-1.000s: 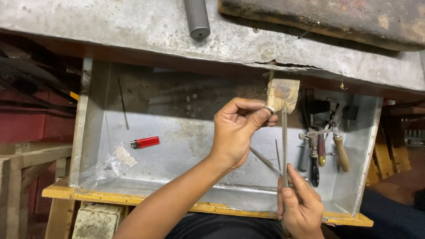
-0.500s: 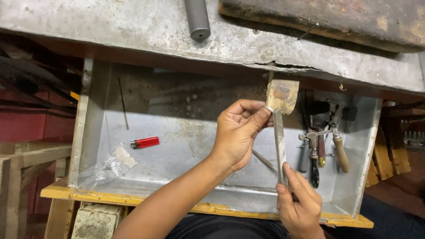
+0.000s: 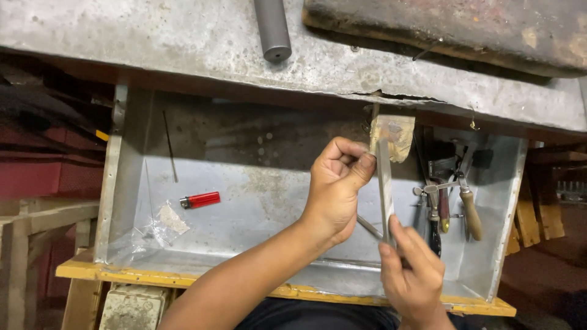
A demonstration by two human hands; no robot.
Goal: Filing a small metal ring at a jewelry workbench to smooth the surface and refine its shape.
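Note:
My left hand [image 3: 333,189] reaches over the metal tray, its fingers curled and pinched against the small wooden bench peg [image 3: 398,133] that juts from the bench edge. The fingertips mostly hide the small metal piece they pinch. My right hand [image 3: 413,281], low at the tray's front, grips the lower end of a flat metal file [image 3: 384,183]. The file stands nearly upright, and its tip meets the peg beside my left fingertips. A thin metal tool [image 3: 369,227] pokes out below my left palm.
The metal tray [image 3: 257,201] holds a red lighter [image 3: 200,200], a crumpled clear plastic bag [image 3: 160,221] and a thin rod [image 3: 170,146]. Several hand tools [image 3: 468,211] lean at its right side. A grey cylinder [image 3: 273,27] lies on the worn bench top [image 3: 171,43].
My right hand has pushed the file up and a little left along the peg. My left fingers have curled tighter, covering the small piece that showed at the fingertips before.

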